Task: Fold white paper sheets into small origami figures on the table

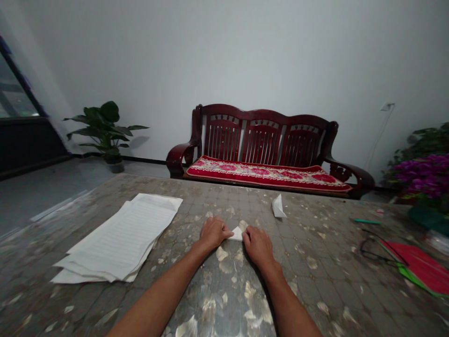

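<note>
A small folded piece of white paper lies on the patterned table, between my two hands. My left hand has its fingers closed at the paper's left end, thumb pointing inward. At the right end, my right hand grips with curled fingers. Most of the paper's edges are hidden under the fingertips. Beyond my right hand stands a folded white paper boat, upright on the table. To the left of my arms lies a loose stack of lined white paper.
On the right are a green pen, black-framed glasses and a red and green booklet. Purple flowers stand at the far right. Past the table's far edge is a wooden bench; a potted plant stands at left.
</note>
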### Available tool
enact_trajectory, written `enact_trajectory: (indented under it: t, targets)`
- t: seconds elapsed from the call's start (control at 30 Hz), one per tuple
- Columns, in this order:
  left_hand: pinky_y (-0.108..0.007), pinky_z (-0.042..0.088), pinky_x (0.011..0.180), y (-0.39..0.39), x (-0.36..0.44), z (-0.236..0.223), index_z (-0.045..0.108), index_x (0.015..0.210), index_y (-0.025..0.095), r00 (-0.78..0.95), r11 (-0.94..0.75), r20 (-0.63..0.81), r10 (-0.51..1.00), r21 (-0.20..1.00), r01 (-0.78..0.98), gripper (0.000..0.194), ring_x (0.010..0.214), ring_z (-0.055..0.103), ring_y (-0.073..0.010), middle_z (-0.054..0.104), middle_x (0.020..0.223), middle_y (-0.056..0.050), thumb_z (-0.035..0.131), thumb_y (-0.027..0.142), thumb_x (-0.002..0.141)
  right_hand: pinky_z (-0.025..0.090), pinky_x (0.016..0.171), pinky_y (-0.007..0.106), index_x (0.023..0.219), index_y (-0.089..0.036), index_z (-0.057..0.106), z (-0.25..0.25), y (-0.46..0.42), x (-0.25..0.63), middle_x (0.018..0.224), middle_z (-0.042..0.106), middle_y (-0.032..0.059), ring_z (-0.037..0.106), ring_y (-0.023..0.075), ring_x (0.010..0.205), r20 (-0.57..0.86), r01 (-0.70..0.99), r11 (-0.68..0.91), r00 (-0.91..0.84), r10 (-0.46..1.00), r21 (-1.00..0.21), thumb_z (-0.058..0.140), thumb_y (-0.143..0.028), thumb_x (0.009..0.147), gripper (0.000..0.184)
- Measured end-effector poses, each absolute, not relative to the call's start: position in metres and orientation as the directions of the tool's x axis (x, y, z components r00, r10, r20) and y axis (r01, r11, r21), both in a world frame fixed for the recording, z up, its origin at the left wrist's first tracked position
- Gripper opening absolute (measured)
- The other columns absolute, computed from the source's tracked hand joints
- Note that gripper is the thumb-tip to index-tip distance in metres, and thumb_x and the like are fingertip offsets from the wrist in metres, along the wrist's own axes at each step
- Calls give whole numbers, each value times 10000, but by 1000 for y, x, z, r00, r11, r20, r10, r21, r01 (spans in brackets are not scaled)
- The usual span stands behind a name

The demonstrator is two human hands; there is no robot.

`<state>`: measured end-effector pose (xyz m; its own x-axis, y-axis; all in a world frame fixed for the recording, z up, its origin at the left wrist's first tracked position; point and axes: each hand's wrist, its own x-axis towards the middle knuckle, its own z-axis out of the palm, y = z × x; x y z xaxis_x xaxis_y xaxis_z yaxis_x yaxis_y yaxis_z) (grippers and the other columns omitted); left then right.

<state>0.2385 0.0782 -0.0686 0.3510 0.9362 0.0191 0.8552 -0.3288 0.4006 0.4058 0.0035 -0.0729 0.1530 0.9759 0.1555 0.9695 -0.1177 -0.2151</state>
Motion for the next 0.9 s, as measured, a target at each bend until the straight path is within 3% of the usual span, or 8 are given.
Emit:
enact_trajectory:
  t: [0.4,0.9]
  targets:
    - [-269,382,796,73,238,-67,719,734,219,344,-329,35,938,391,859,237,950,558,-205,643,930,-33,692,449,778,333,713,290,931,-219,617,-73,4,402,926,691,50,600,207,879,137,968,-160,188,972,-194,463,-325,946,188]
    - [-333,366,898,67,237,-75,701,859,238,363,-370,102,926,427,825,188,1052,540,-229,628,1060,-36,674,420,821,345,761,302,982,-219,598,-77,5,401,989,658,53,581,209,927,151,971,-132,163,975,-198,444,-283,952,169]
